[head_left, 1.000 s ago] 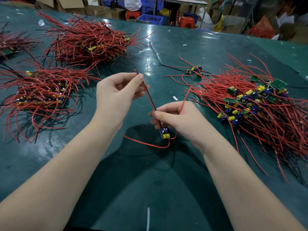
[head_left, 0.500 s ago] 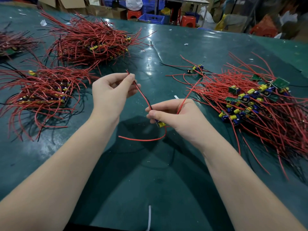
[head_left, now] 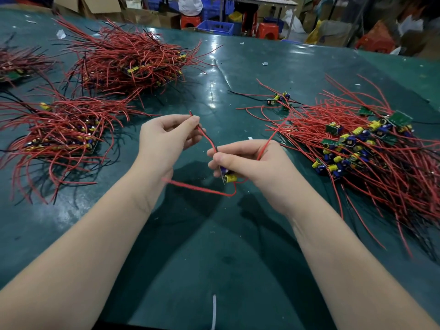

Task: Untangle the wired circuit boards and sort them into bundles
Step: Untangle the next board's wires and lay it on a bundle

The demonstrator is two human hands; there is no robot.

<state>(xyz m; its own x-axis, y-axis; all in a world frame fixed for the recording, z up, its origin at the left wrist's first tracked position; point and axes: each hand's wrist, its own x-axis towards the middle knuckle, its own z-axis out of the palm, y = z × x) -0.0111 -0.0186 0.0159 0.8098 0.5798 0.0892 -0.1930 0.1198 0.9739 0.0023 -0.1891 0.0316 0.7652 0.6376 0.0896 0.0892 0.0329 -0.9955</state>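
Fingers of the right hand [head_left: 257,165] grip a small circuit board with yellow capacitor [head_left: 228,176]; the left hand [head_left: 164,141] pinches its red-and-black wire pair [head_left: 206,136] above the glossy green worktop [head_left: 214,246], in a cluttered storeroom.

A dark green table [head_left: 238,246] with a glossy surface fills most of the view; small white scraps [head_left: 61,34] lie on it at 11 o'clock; a thin white strip [head_left: 214,310] lies at its near edge at 6 o'clock; beyond the far edge, at 12 o'clock, stand a blue plastic crate [head_left: 215,26] and red plastic stools [head_left: 268,30]; brown cardboard boxes [head_left: 100,4] are stacked at 11 o'clock.
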